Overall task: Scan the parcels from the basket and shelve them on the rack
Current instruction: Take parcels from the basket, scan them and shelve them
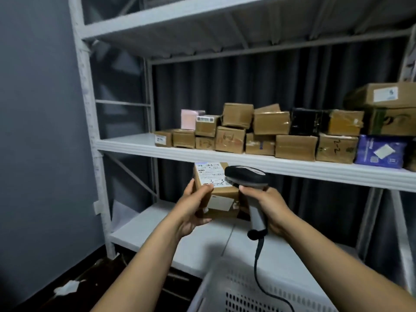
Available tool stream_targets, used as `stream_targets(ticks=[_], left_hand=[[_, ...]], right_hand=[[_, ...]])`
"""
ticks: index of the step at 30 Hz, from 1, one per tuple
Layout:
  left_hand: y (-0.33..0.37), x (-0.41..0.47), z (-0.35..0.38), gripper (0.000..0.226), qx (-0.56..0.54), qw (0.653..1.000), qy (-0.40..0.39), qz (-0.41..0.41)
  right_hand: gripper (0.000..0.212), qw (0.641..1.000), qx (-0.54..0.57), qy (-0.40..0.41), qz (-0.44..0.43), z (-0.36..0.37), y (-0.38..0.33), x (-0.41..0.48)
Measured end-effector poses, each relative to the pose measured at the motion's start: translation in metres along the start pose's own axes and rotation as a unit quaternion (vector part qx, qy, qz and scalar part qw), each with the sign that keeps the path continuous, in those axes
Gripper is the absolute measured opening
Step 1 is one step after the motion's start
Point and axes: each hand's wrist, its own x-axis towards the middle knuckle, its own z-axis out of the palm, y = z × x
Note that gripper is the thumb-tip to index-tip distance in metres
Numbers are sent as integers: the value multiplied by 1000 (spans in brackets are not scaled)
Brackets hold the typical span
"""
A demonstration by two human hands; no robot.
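My left hand (193, 206) grips a small brown cardboard parcel (221, 191) from its left side, label facing up, with "3-3" handwritten on it. My right hand (267, 206) holds a black and grey barcode scanner (246, 176) by its handle, its head hanging just over the parcel's right top edge. The scanner's cable runs down toward the white perforated basket (247, 287) at the bottom of the view. Both hands are in front of the white rack, between its middle shelf (126, 145) and its lower shelf (157, 226).
The middle shelf holds several brown boxes (229, 138), a pink box (188, 119), a black box (304, 122) and a blue packet (380, 152). A grey wall is at the left. The dark floor (67, 287) lies below.
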Motion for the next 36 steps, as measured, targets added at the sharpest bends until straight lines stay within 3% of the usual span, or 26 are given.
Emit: stream_targets(ticks=[7, 11, 16, 21, 26, 36], left_hand=[[75, 49, -54, 48, -30, 984, 162, 70], [107, 86, -94, 53, -25, 962, 245, 113], [130, 147, -143, 68, -5, 952, 279, 124], [147, 188, -161, 33, -3, 950, 285, 127], [159, 229, -184, 53, 14, 926, 346, 150], [144, 258, -196, 54, -49, 941, 306, 135]], right_hand=[[7, 993, -102, -32, -52, 68, -43, 69], [15, 985, -155, -36, -72, 95, -55, 116], [12, 987, -144, -42, -59, 119, -57, 169], [16, 987, -148, -35, -45, 133, -45, 213], [12, 985, -166, -30, -43, 140, -33, 243], [6, 983, -177, -27, -36, 146, -15, 265]])
